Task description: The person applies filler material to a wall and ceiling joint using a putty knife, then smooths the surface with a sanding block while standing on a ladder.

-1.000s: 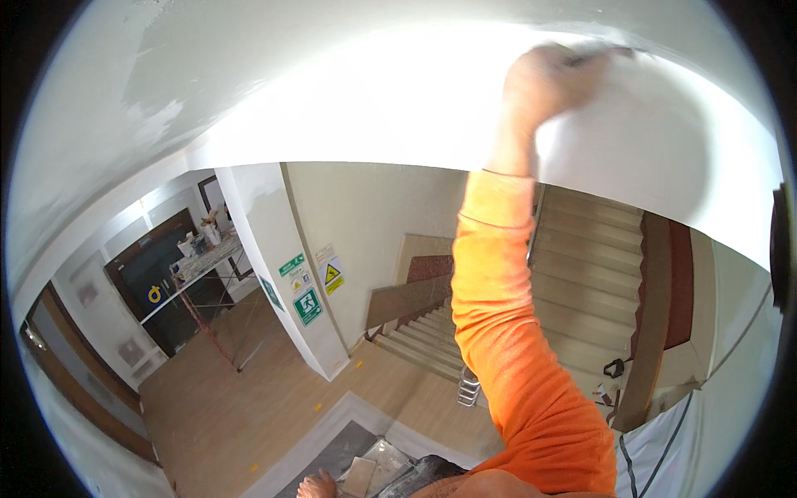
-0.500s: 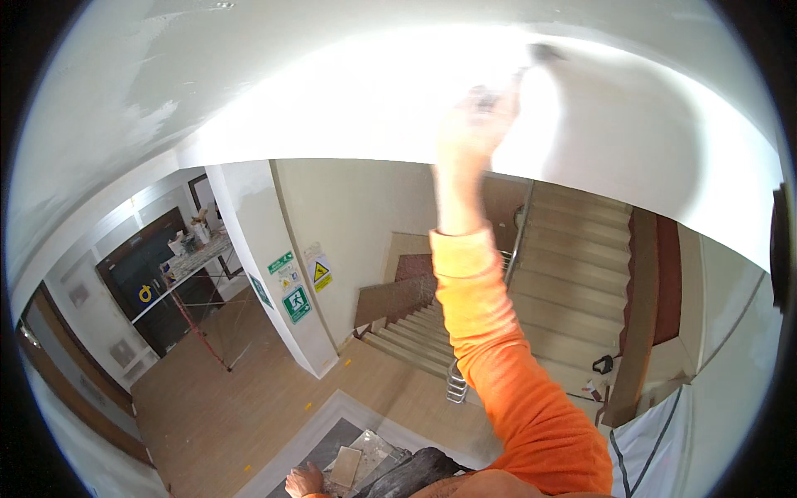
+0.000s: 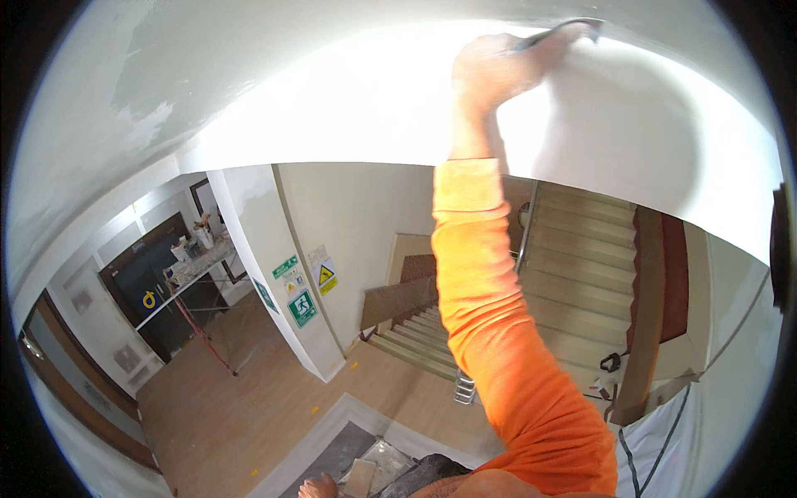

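Observation:
My right hand [image 3: 506, 70], at the end of an orange sleeve, is raised to the white overhead surface. Its fingers close around a dark-handled putty knife [image 3: 540, 38], blurred by motion, the blade end near the curved edge where the white band meets the greyer ceiling [image 3: 249, 37]. Low in the picture, my left hand [image 3: 319, 487] is partly cut off by the lower edge. Its fingers look curled, and what they hold is unclear. Beside it lies a flat tan rectangular piece [image 3: 360, 478], next to a pale smeared board [image 3: 387, 461].
Below are the stairs [image 3: 573, 274] with a metal handrail [image 3: 525, 228]. A white pillar [image 3: 274, 274] carries green and yellow signs. Further left stands a scaffold platform [image 3: 195, 270] with containers on it. White sheeting [image 3: 660, 444] hangs at the lower right.
My right hand has moved up and to the right with the putty knife, turning at the wrist. My left hand sits slightly lower and further right in the picture.

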Available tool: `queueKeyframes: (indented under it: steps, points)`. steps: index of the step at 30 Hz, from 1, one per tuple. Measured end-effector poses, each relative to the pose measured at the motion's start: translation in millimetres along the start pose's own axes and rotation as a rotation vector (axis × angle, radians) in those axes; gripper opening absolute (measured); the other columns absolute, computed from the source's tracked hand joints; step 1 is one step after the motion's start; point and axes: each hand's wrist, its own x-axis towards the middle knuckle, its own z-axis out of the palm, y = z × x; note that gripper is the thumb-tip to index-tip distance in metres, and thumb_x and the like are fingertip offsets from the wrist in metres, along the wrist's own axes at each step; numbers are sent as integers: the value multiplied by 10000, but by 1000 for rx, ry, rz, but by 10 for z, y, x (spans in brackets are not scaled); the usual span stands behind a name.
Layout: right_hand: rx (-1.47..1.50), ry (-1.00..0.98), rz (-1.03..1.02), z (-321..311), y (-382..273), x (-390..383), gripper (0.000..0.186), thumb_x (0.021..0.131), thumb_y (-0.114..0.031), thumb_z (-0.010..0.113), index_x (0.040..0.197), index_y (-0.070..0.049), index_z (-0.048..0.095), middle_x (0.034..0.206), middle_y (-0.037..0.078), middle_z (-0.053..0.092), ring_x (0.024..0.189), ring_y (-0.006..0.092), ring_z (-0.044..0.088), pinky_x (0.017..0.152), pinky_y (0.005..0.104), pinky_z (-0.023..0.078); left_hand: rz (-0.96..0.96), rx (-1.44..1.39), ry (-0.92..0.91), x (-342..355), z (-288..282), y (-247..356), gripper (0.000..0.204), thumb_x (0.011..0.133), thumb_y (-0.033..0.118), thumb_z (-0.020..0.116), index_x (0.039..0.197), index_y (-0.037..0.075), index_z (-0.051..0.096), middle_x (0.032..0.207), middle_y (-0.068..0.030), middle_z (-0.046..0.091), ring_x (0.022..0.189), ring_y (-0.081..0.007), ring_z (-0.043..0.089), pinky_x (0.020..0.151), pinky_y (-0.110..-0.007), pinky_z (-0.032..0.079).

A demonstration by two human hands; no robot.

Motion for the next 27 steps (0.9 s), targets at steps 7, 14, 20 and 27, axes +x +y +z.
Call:
queueKeyframes:
  steps: [7,14,20,27]
  points:
    - [202,-306,179,212,-352,-1303,718,887,76,498,1562,82,254,1595,290,334,1499,391,326,1254,437,235,29,7,33,50,27,44,528,833,539,692,848,16,768,909,-193,756,932,-365,735,829,-489,566]
    - [14,-55,216,-598,-214,-257,508,1009,-37,454,1494,90,372,1354,263,580,1332,353,540,1142,376,398,13,0,28,16,39,-20,524,833,537,693,844,18,768,908,-193,756,930,-365,735,827,-489,566]
    - [-3,26,62,-71,94,102,604,910,37,409,1498,138,314,1466,335,464,1396,416,457,1184,391,341,29,7,25,24,36,8,521,833,535,694,840,20,768,907,-193,756,928,-365,735,825,-489,566]
    - [209,-294,104,240,-89,-1092,713,939,-21,521,1580,58,220,1596,297,315,1516,398,273,1254,427,224,47,0,56,42,42,13,517,833,534,695,836,21,768,906,-193,756,925,-365,735,823,-489,566]
